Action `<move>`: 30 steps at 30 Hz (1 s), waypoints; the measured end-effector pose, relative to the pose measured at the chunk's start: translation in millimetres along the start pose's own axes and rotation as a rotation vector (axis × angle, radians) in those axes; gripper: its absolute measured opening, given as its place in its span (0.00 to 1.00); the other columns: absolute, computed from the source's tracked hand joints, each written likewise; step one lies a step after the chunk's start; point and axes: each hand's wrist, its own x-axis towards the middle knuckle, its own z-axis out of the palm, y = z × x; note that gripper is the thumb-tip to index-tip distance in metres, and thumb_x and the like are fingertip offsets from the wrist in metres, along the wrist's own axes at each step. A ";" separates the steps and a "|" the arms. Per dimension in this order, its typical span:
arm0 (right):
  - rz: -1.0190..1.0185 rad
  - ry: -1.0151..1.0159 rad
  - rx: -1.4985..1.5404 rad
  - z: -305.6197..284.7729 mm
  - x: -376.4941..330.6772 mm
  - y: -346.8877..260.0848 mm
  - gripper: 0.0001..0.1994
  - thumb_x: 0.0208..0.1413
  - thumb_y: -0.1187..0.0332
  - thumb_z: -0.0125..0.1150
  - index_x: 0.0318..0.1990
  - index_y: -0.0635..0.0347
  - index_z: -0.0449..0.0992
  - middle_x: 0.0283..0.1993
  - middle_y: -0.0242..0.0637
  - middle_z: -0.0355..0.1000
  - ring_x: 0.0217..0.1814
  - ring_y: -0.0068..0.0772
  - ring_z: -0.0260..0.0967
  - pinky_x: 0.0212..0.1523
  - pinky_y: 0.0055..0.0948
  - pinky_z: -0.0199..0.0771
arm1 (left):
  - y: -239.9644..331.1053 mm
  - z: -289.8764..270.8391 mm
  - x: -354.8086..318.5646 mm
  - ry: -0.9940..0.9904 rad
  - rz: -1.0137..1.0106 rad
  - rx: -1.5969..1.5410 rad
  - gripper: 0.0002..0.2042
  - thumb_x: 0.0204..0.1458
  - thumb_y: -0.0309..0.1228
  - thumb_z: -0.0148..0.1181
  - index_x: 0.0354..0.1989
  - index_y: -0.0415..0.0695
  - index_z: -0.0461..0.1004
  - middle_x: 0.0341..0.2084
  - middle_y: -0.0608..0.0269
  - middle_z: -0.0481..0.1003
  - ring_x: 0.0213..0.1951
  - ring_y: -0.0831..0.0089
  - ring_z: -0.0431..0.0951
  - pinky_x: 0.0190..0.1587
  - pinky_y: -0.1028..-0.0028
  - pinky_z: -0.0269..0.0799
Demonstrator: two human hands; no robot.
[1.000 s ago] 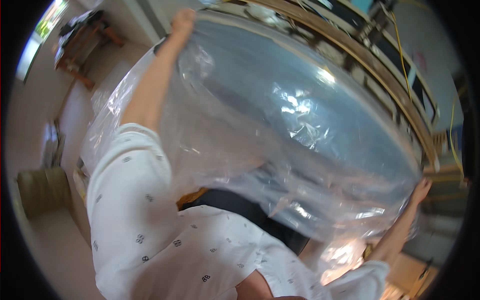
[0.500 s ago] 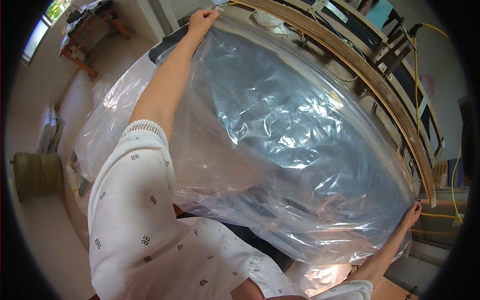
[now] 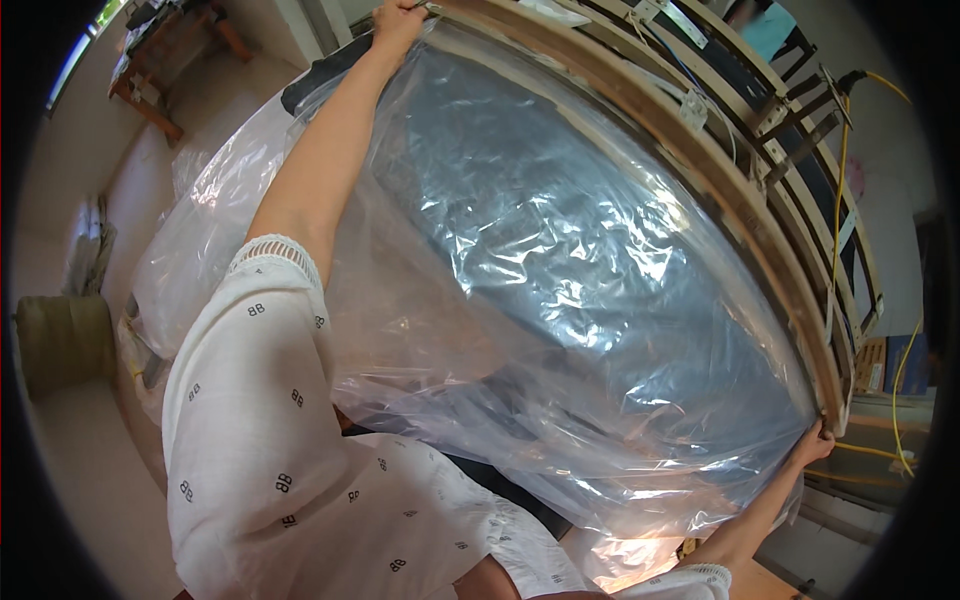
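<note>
A large clear plastic sheet (image 3: 450, 330), crinkled and shiny, is stretched across the middle of the view between my two hands. My left hand (image 3: 399, 28) pinches its far left corner, beside the upper end of a long wooden rail (image 3: 690, 150). Down at the right, my right hand (image 3: 812, 446) grips the other end of the sheet's edge, close against the rail's lower end. The sheet's far edge runs along the rail, while its slack folds hang toward my body. Dark material shows through the plastic.
Beyond the rail is a frame with metal brackets (image 3: 775, 150) and a yellow cord (image 3: 842, 200). A wooden table (image 3: 150, 115) stands at the far left, and an olive-brown cylindrical object (image 3: 65, 345) sits at the left. Part of a person in teal (image 3: 768, 30) shows at the top right.
Both hands have brought the sheet's edge closer to the wooden rail, and the gap between them has narrowed. Both hands keep their grip, and the view has shifted a little.
</note>
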 end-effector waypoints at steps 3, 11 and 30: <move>0.224 -0.166 0.174 -16.1 8.8 -6.6 0.16 0.48 0.67 0.57 0.29 0.79 0.70 0.29 0.45 0.69 0.28 0.33 0.60 0.34 0.32 0.64 | -2.8 -8.2 0.5 0.079 -0.220 -0.198 0.08 0.43 0.27 0.55 0.31 0.37 0.72 0.23 0.62 0.70 0.26 0.76 0.70 0.31 0.76 0.67; 0.306 -0.172 0.438 -15.8 9.0 -12.0 0.22 0.57 0.61 0.44 0.42 0.80 0.69 0.40 0.50 0.71 0.40 0.37 0.67 0.45 0.33 0.63 | 4.0 -16.7 3.9 0.508 -0.160 -0.021 0.09 0.40 0.25 0.50 0.26 0.33 0.74 0.24 0.53 0.75 0.30 0.66 0.74 0.36 0.71 0.67; 0.110 -0.415 -0.429 -114.7 -59.8 -39.2 0.20 0.53 0.57 0.51 0.46 0.63 0.68 0.39 0.46 0.68 0.43 0.44 0.65 0.44 0.37 0.64 | 140.1 -115.7 -100.4 -0.452 -0.307 -0.593 0.11 0.55 0.40 0.48 0.32 0.45 0.69 0.22 0.77 0.62 0.23 0.86 0.56 0.26 0.83 0.53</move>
